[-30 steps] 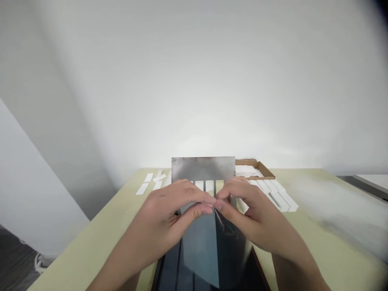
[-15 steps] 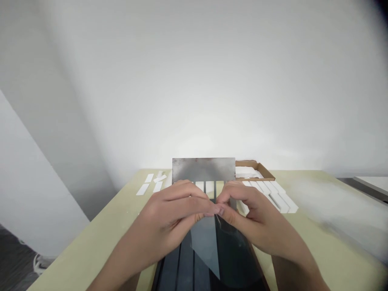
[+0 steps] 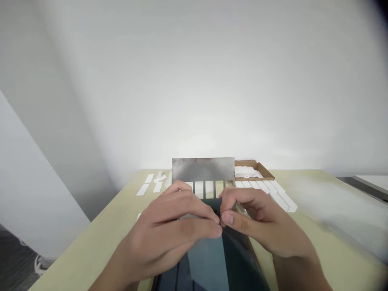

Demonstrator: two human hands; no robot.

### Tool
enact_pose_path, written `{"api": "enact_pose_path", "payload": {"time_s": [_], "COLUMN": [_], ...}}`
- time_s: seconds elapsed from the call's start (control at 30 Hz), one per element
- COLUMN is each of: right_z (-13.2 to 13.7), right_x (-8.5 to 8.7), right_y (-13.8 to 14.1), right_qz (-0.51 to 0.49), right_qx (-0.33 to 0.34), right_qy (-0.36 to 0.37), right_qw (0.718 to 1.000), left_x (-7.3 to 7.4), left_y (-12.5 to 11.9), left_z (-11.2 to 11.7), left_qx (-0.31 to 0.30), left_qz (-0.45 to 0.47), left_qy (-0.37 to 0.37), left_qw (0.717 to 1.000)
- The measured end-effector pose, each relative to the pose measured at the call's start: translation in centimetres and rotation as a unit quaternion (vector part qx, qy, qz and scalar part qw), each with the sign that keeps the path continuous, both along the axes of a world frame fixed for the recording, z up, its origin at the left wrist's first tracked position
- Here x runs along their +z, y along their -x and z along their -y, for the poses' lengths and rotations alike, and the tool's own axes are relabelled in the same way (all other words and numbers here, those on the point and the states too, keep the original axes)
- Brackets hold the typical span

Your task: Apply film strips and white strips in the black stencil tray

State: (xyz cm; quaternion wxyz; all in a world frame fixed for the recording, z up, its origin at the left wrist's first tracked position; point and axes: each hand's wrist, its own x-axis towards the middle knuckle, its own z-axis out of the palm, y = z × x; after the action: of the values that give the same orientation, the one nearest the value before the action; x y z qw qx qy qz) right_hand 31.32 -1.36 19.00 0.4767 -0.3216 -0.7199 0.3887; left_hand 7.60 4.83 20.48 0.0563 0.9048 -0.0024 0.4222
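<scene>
- Nearest, in front of the metal plate (image 3: 203, 169), the glossy sheet (image 3: 209, 258) is sloping over a dark seamed surface (image 3: 182, 279). My worry is that its near part could be catching on a seam and creasing if the upper part drops.
- A little farther in, before the plate, the left hand (image 3: 178, 226) is arching over the sheet, its fingers nearly together; the right hand (image 3: 260, 214) is curling beside it, thumb and forefinger bent close. Their tips are hiding whatever is between them, so I cannot tell whether either grip is holding the sheet.
- An uneven pull between the hands would probably be stretching or twisting a thin edge, and bare fingertips could be leaving smudges.
- The sheet itself is looking smooth and reflective, showing a pale blue-grey band next to much darker gloss; its exact border is blending into the dark surface.
- Behind the hands, the plate is standing grey, with rusty marks along its top and pale bars (image 3: 209, 189) below; a stray knuckle could be knocking it.
- On the bench (image 3: 100, 238), thin white pieces (image 3: 142, 189) are lying left of the plate, white blocks (image 3: 280, 202) right of it, and an open cardboard box (image 3: 266, 171) is sitting beyond those blocks.
</scene>
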Motion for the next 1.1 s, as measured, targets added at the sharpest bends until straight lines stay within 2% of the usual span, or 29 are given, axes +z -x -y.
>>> {"api": "enact_pose_path", "payload": {"time_s": [0.1, 0.2, 0.27, 0.47, 0.57, 0.87, 1.1], "right_z": [0.3, 0.8, 1.3, 2.0, 2.1, 2.1, 2.1], "right_x": [-0.2, -0.5, -0.6, -0.4, -0.5, -0.2, -0.1], "right_y": [-0.3, -0.7, -0.9, -1.2, -1.5, -2.3, -2.5], "right_qz": [-0.015, -0.037, -0.045, -0.04, -0.041, -0.001, 0.007], "right_qx": [0.004, 0.008, 0.011, -0.001, -0.023, -0.088, -0.139], "right_qy": [-0.002, -0.002, -0.014, -0.028, -0.022, -0.037, -0.053], "right_qw": [1.0, 0.999, 0.999, 0.999, 0.999, 0.995, 0.989], "left_x": [-0.3, -0.9, -1.2, -0.8, -0.8, -0.8, -0.7], "left_y": [0.2, 0.5, 0.6, 0.9, 1.1, 1.4, 1.2], "left_z": [0.3, 0.8, 1.2, 2.0, 2.2, 2.3, 2.7], "left_qx": [-0.001, 0.035, 0.06, 0.095, 0.098, 0.088, 0.092], "left_qz": [-0.01, 0.027, 0.059, 0.069, 0.064, 0.046, 0.045], "left_qy": [0.032, 0.131, 0.171, 0.1, 0.095, 0.01, -0.004], "left_qw": [0.999, 0.99, 0.982, 0.988, 0.989, 0.995, 0.995]}}
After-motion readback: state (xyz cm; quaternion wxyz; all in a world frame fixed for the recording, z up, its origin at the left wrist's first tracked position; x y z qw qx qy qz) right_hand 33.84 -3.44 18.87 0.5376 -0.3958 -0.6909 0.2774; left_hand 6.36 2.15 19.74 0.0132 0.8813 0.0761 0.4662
